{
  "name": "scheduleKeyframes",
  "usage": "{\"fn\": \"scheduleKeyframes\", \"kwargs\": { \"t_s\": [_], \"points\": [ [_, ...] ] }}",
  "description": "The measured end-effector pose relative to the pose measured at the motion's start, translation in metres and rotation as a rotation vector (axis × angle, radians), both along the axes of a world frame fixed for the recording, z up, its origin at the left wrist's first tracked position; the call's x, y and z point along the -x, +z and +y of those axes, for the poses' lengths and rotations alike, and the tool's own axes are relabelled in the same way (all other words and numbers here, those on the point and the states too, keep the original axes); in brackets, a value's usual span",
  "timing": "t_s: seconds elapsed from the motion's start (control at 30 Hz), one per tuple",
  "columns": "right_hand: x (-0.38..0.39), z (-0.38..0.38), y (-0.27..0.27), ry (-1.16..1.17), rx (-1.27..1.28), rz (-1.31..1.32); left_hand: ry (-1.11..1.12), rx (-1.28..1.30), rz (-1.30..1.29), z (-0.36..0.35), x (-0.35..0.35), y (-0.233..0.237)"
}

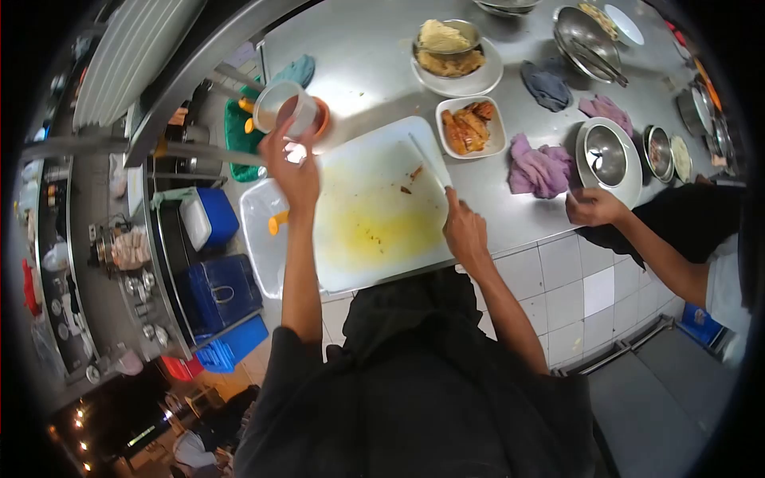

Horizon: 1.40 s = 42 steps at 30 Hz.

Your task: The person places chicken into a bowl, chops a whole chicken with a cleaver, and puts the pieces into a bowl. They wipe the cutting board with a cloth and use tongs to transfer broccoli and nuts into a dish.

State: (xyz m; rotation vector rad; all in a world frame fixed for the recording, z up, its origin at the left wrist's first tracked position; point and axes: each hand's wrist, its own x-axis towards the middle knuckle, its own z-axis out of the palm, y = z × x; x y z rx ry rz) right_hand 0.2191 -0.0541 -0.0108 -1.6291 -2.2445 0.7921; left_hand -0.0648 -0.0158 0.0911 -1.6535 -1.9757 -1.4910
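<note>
My left hand (293, 171) is raised beyond the left side of the cutting board, closed on a clear plastic tub (275, 97); motion smears both. A reddish-brown bowl (321, 118) shows partly behind the tub. In my right hand (464, 231) is the handle of a knife (430, 159), whose blade lies along the board's right side. The white cutting board (358, 171) carries a yellow stain and a few brown scraps. Just past its right edge, browned pieces of cooked meat (468, 130) fill a white square dish.
To the right lie a purple cloth (539, 167) and a dark cloth (547, 85). Metal bowls (606, 155) stand farther right, where another person's hand (596, 207) rests near the counter edge. A clear plastic bin (261, 231) adjoins the board's left side.
</note>
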Motion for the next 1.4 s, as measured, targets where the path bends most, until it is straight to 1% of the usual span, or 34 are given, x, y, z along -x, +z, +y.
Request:
{"fn": "scheduleKeyframes", "kwargs": {
  "t_s": [0.03,0.1,0.13,0.17,0.2,0.23,0.27,0.3,0.37,0.4,0.43,0.47,0.5,0.57,0.6,0.67,0.7,0.77,0.8,0.83,0.9,0.93,0.97,1.03,1.1,1.17,1.23,1.3,1.33,1.4],
  "points": [
    [0.007,0.0,-0.001,0.018,0.002,-0.006,0.113,0.046,0.064,-0.039,0.023,-0.002],
    [0.023,-0.001,-0.005,0.01,0.018,-0.142,0.334,0.039,0.093,-0.112,0.064,-0.029],
    [0.032,-0.011,-0.014,0.018,-0.01,-0.167,0.375,0.116,0.042,-0.149,0.083,-0.045],
    [0.043,-0.024,-0.024,0.015,-0.012,-0.177,0.407,0.189,-0.015,-0.174,0.098,-0.064],
    [0.055,-0.039,-0.033,0.034,-0.04,-0.162,0.4,0.184,-0.03,-0.184,0.11,-0.084],
    [0.068,-0.052,-0.031,0.057,-0.066,-0.15,0.333,0.356,-0.047,-0.193,0.119,-0.101],
    [0.08,-0.066,-0.029,0.077,0.006,-0.11,0.262,0.533,-0.064,-0.205,0.129,-0.117],
    [0.087,-0.076,-0.025,0.072,0.009,-0.128,0.252,0.538,-0.08,-0.204,0.137,-0.126],
    [0.108,-0.093,-0.018,0.144,0.044,-0.021,0.136,0.485,0.129,-0.171,0.154,-0.147],
    [0.114,-0.099,-0.01,0.134,0.044,-0.041,0.058,0.486,0.121,-0.158,0.161,-0.15],
    [0.116,-0.101,0.0,0.042,0.127,0.063,-0.023,0.485,0.111,-0.144,0.167,-0.149],
    [0.116,-0.104,0.005,-0.052,0.207,0.166,-0.002,0.549,-0.045,-0.132,0.172,-0.148],
    [0.113,-0.106,0.003,-0.067,0.204,0.143,0.046,0.574,-0.007,-0.121,0.181,-0.151],
    [0.096,-0.111,0.0,-0.201,0.185,0.237,0.051,0.506,0.068,-0.103,0.199,-0.155],
    [0.087,-0.114,-0.001,-0.246,0.173,0.263,0.038,0.498,0.05,-0.091,0.207,-0.159],
    [0.07,-0.126,-0.007,-0.538,0.384,0.445,0.097,0.471,0.165,-0.078,0.217,-0.164],
    [0.064,-0.132,-0.009,-0.542,0.37,0.436,0.09,0.461,0.153,-0.077,0.218,-0.162],
    [0.056,-0.15,-0.016,-0.621,0.41,0.529,0.073,0.58,-0.079,-0.072,0.215,-0.153],
    [0.059,-0.161,-0.019,-0.669,0.371,0.584,0.029,0.707,-0.234,-0.076,0.211,-0.14],
    [0.059,-0.168,-0.029,-0.649,0.337,0.522,0.012,0.703,-0.237,-0.083,0.207,-0.146],
    [0.064,-0.182,-0.039,-0.708,0.36,0.579,0.124,0.648,-0.394,-0.102,0.194,-0.163],
    [0.068,-0.184,-0.04,-0.72,0.357,0.579,0.107,0.628,-0.512,-0.114,0.189,-0.168],
    [0.074,-0.188,-0.043,-0.723,0.335,0.604,0.096,0.64,-0.506,-0.129,0.182,-0.173],
    [0.08,-0.19,-0.045,-0.723,0.301,0.643,0.109,0.484,-0.506,-0.15,0.174,-0.176],
    [0.085,-0.186,-0.045,-0.769,0.306,0.649,0.135,0.484,-0.5,-0.167,0.181,-0.174],
    [0.083,-0.176,-0.049,-0.735,0.295,0.639,0.175,0.5,-0.497,-0.19,0.196,-0.177],
    [0.088,-0.161,-0.048,-0.71,0.281,0.631,0.24,0.431,-0.48,-0.21,0.228,-0.184],
    [0.103,-0.144,-0.031,-0.624,0.382,0.507,0.345,0.398,-0.432,-0.235,0.265,-0.192],
    [0.11,-0.137,-0.038,-0.618,0.387,0.506,0.353,0.399,-0.432,-0.249,0.283,-0.195],
    [0.13,-0.126,-0.052,-0.366,0.225,0.344,0.519,0.413,-0.403,-0.277,0.315,-0.199]
  ]
}}
